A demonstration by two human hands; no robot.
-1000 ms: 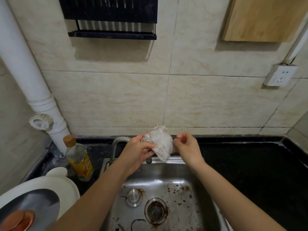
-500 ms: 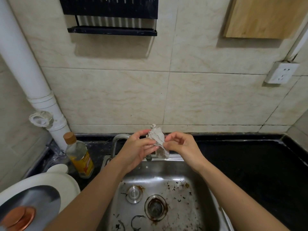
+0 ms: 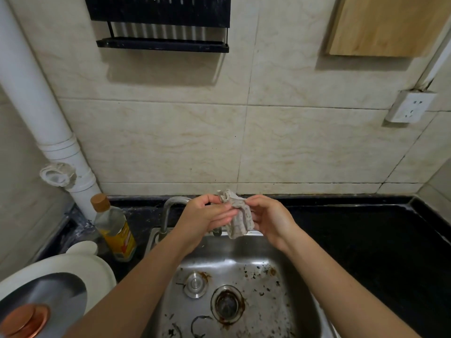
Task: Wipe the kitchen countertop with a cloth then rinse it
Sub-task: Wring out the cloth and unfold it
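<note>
A small, greyish, crumpled cloth [image 3: 239,217] hangs between both hands above the back rim of the steel sink [image 3: 305,276]. My left hand [image 3: 203,217] holds its left side, fingers laid against it with the thumb on top. My right hand [image 3: 271,219] pinches its upper right edge. The curved tap [image 3: 170,208] stands just behind my left hand; no water shows. The black countertop [image 3: 366,240] stretches to the right of the sink.
An oil bottle [image 3: 114,228] with a brown cap stands left of the sink, beside a white pipe [image 3: 48,132]. A white appliance lid [image 3: 48,296] fills the lower left. On the wall hang a black rack [image 3: 161,23], a wooden board [image 3: 388,25] and a socket [image 3: 410,107]. Rusty debris dots the sink floor.
The cloth was spread wide a second ago, then bunched narrow between the hands. Both hands have drawn closer together and keep hold of it.
</note>
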